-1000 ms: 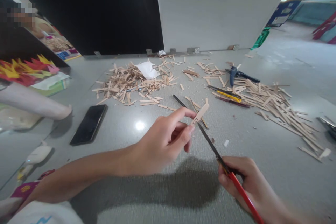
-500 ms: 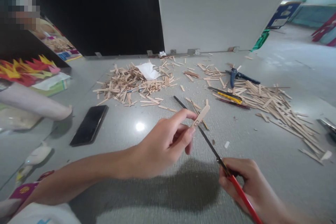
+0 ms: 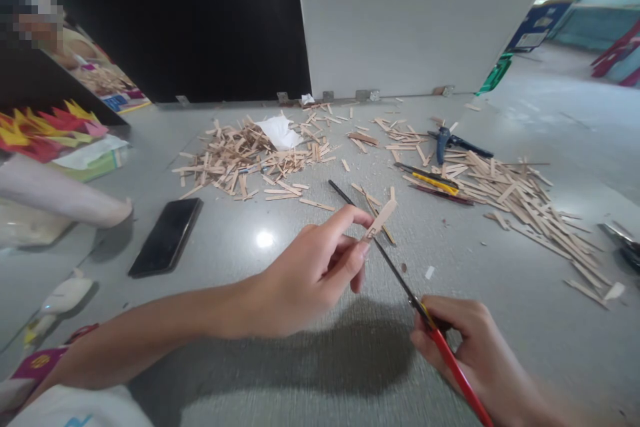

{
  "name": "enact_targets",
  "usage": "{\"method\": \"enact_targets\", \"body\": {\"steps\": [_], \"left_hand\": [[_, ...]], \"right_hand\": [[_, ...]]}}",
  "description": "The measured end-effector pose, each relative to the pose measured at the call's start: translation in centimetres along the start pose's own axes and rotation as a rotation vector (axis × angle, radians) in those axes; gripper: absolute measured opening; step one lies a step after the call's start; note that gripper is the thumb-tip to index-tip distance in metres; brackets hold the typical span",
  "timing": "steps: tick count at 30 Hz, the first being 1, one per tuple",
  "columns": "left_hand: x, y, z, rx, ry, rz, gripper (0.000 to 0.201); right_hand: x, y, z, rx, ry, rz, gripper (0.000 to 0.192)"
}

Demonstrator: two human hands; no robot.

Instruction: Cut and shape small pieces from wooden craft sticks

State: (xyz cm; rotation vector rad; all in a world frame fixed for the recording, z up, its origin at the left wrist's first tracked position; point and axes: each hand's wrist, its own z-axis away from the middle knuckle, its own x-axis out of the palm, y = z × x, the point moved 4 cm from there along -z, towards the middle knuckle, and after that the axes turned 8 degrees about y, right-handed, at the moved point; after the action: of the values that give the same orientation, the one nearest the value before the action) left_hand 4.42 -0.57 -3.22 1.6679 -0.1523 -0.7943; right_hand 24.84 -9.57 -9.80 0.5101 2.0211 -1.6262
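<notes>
The left hand (image 3: 313, 273) sits near the middle of the view, its thumb and forefinger pinched shut on the lower end of a small notched wooden stick piece (image 3: 381, 219) that tilts up toward one o'clock, clear of the grey floor (image 3: 300, 380). The right hand (image 3: 467, 347), at about five o'clock from the left, is closed around the red handle of a long cutter (image 3: 400, 270); its thin dark blade runs up toward eleven o'clock, passes just behind the left fingertips and crosses the held stick piece near its lower end, so close that whether blade and wood touch cannot be told. At eleven o'clock from the left hand lies a wide heap of cut sticks (image 3: 240, 160) with a crumpled white paper (image 3: 280, 131) on its far edge. At two o'clock a second heap of longer sticks (image 3: 520, 203) spreads to the right, with a yellow-and-black knife (image 3: 433, 180) beside it and a blue glue gun (image 3: 445, 141) just beyond that. A black phone (image 3: 166, 237) lies flat at nine o'clock from the left hand, well apart from it. Further left, another person's limb (image 3: 65, 197) rests on the floor, near coloured paper shapes (image 3: 45, 130).
</notes>
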Motion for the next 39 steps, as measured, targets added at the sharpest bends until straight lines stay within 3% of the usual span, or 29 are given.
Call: {"method": "enact_targets", "body": {"steps": [23, 39], "left_hand": [[-0.2, 0.26, 0.34, 0.044, 0.032, 0.054, 0.023], [0.06, 0.14, 0.4, 0.062, -0.012, 0.04, 0.024]], "right_hand": [[-0.38, -0.43, 0.31, -0.106, 0.031, 0.048, 0.048], [-0.45, -0.67, 0.41, -0.164, 0.071, 0.069, 0.049]]}}
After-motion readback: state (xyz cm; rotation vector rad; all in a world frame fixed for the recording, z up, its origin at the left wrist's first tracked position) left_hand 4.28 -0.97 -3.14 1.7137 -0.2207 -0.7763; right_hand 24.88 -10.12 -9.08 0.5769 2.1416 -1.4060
